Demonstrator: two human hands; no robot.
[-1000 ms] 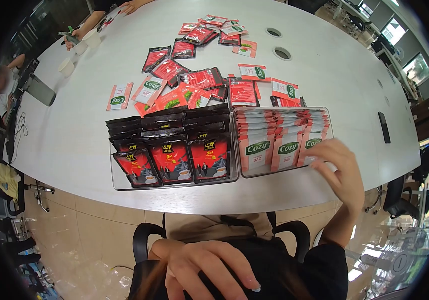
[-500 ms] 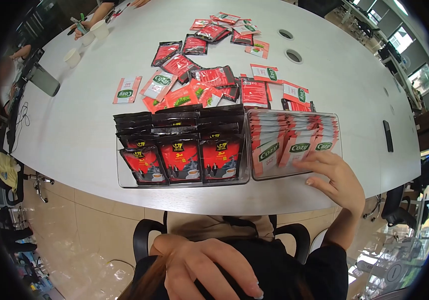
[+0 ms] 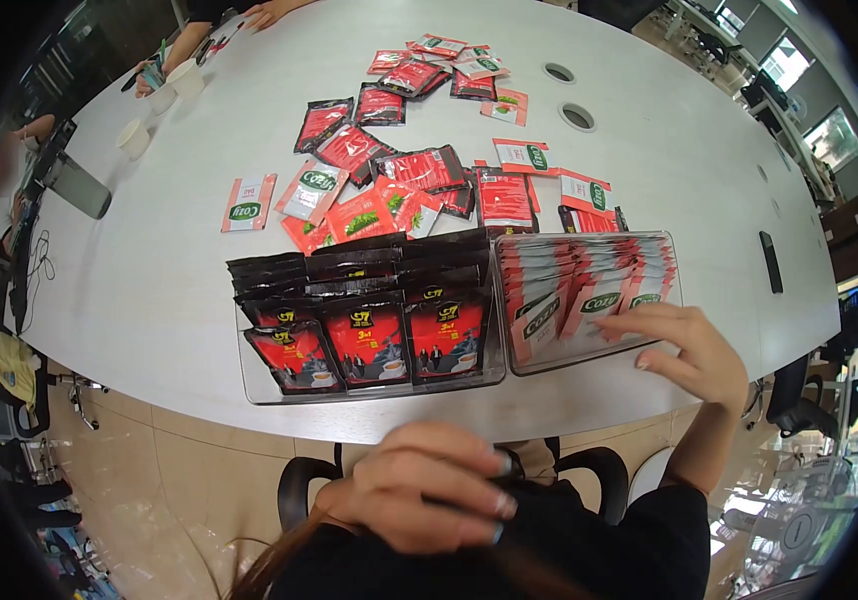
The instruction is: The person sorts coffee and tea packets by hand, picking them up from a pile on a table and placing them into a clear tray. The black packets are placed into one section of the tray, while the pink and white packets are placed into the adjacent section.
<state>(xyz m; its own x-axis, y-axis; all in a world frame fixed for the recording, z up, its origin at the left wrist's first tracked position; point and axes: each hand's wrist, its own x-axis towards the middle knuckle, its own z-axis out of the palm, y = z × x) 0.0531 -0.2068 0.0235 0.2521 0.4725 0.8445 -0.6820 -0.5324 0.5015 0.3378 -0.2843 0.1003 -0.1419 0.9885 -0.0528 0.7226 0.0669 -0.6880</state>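
My right hand (image 3: 691, 350) is at the front right of a clear plastic box (image 3: 589, 362) holding rows of Cozy tea sachets (image 3: 601, 302). Its fingertips reach the front sachets, thumb apart, with nothing gripped. In front of my chest hovers my left hand (image 3: 427, 492), fingers loosely spread and empty. Left of the tea, a second clear box (image 3: 379, 396) is filled with rows of upright red and black G7 coffee sachets (image 3: 366, 340).
Loose coffee sachets (image 3: 419, 168) and tea sachets (image 3: 249, 203) lie scattered behind the boxes. At the far left are paper cups (image 3: 133, 138), a grey bottle (image 3: 79, 186) and another person's hand (image 3: 153, 78). A black phone (image 3: 770, 262) lies at the right.
My left hand has lifted toward the table edge, its fingers turning to the right. My right hand stays by the tea sachets. The camera view has shifted slightly.
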